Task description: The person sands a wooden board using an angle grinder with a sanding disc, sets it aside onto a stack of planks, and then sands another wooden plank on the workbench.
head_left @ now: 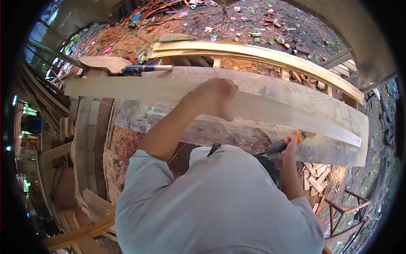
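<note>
Plank clasped across its width at frame centre by the left hand, orange-and-black power tool gripped by the right hand right of centre.

A rough woodworking workshop, open to littered ground, is indicated. A long plank is held over the table at centre, and an orange-and-black tool is gripped right of centre. Boards are stacked along the top, offcuts are heaped at lower right, and reddish shavings are scattered at upper left.
</note>
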Demonstrator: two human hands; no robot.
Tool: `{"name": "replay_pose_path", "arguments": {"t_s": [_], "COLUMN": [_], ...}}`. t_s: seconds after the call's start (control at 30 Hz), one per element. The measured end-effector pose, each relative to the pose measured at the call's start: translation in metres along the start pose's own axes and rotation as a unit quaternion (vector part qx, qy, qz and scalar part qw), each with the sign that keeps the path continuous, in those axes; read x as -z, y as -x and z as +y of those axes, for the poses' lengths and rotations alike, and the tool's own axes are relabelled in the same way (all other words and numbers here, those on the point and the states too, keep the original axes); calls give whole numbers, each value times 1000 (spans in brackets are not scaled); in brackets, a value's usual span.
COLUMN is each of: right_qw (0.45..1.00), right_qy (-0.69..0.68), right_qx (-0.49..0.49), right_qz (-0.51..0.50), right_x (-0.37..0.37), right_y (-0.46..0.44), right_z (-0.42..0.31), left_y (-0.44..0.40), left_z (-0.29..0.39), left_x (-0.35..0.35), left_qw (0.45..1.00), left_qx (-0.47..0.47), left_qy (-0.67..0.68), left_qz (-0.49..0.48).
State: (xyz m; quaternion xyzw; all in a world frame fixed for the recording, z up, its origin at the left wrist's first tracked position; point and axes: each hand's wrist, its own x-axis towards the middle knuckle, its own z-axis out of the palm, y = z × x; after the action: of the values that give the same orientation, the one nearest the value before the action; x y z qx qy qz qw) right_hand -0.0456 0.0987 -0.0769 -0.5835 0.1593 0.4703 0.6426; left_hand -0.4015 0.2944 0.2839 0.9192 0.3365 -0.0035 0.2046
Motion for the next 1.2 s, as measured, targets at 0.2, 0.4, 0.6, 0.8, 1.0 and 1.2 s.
{"name": "replay_pose_path", "arguments": {"t_s": [0.2,0.4,0.6,0.8,1.0,1.2], "right_qw": [896,862,947,930,915,955], "right_qy": [173,270,-283,-317,-352,-70], "right_qx": [405,426,155,177,198,265], "right_qz": [-50,56,-12,-58,5,110], "right_x": [-14,2,0,-29,-41,-2], "right_y": [-51,-10,91,126,194,342], "right_z": [-25,-26,-40,-41,-6,72], "left_y": [38,65,88,102,139,150], "left_z": [58,32,-4,11,-63,-107], "left_x": [17,-15,-54,-76,-51,13], "left_qw": [997,998,985,975,983,947], "left_qx": [-42,44,90,140,-160,-309], "left_qy": [-37,15,143,164,-32,-39], "left_qz": [43,48,-20,-43,79,82]}}
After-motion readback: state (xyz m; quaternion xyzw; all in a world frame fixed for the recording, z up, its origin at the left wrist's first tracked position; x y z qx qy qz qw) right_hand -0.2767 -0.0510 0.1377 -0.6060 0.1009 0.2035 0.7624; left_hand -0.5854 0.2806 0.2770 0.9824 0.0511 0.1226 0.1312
